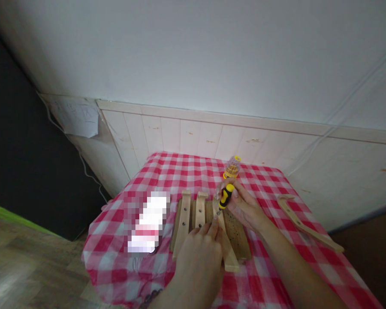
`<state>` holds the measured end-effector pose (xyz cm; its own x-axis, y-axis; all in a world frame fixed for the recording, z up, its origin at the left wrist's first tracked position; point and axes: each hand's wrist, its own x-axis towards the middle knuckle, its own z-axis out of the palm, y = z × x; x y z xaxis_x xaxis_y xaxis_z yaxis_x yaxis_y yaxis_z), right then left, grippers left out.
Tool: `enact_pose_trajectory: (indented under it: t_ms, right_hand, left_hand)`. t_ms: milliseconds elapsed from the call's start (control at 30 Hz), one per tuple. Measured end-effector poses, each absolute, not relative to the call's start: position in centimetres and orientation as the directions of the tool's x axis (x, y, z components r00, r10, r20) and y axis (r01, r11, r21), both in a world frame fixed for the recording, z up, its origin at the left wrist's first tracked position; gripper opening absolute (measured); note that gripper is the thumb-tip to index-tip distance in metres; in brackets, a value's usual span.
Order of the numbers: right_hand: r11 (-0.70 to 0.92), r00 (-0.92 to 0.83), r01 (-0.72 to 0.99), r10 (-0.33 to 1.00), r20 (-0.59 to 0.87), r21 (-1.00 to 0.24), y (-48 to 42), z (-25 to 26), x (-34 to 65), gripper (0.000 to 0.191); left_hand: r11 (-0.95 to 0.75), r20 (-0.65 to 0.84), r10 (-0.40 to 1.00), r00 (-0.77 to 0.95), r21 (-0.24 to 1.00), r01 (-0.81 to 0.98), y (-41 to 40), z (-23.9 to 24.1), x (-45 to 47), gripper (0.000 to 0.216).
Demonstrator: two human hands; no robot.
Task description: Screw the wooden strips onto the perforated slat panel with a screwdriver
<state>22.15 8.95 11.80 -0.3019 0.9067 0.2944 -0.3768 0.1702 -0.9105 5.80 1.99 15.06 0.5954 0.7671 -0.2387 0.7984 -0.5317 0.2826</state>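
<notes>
In my right hand (246,206) is a short screwdriver (226,197) with a yellow and black handle. It leans, and its tip is at a screw in a curved wooden strip (230,257). My left hand (201,253) lies over the strips with its fingers stretched forward, a fingertip beside that screw. Under the strips is a brown wooden board (241,234). Two more strips lie side by side on it, a left strip (185,208) and a middle strip (200,210), each with dark screws. My left hand hides parts of the strips and the board.
A loose curved wooden strip (309,229) lies at the right on the red checked tablecloth (186,167). A clear case with yellow ends (233,165) stands near the panelled wall (196,133). Left of the board is a blurred-out phone-like object (149,223).
</notes>
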Motion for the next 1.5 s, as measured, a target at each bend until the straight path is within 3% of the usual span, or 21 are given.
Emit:
enact_pose_trajectory:
  t_ms: [300, 500, 600, 1200, 1500]
  right_hand:
    - [0.151, -0.267, -0.429, 0.921, 0.285, -0.89, 9.01, 11.62, 22.15, 0.03]
    - [0.099, -0.255, -0.483, 0.934, 0.248, -0.87, 9.07, 11.9, 21.96, 0.038]
    - [0.082, -0.244, -0.497, 0.942, 0.23, -0.864, 9.17, 11.73, 22.07, 0.031]
    - [0.183, -0.253, -0.39, 0.921, 0.296, -0.902, 9.03, 11.74, 22.3, 0.032]
    - [0.097, -0.246, -0.411, 0.946, 0.213, -0.906, 9.05, 11.84, 22.19, 0.033]
  left_hand:
    - [-0.526, -0.248, 0.762, 0.598, 0.3, 0.796, 1.68, 14.95, 5.87, 0.07]
    - [-0.498, -0.273, 0.769, 0.578, 0.309, 0.81, 1.77, 15.2, 5.81, 0.07]
    - [-0.493, -0.277, 0.771, 0.573, 0.308, 0.813, 1.79, 15.19, 5.79, 0.071]
    - [-0.531, -0.225, 0.772, 0.594, 0.285, 0.798, 1.86, 15.04, 5.82, 0.068]
    - [-0.515, -0.252, 0.771, 0.585, 0.294, 0.806, 1.69, 15.12, 5.77, 0.073]
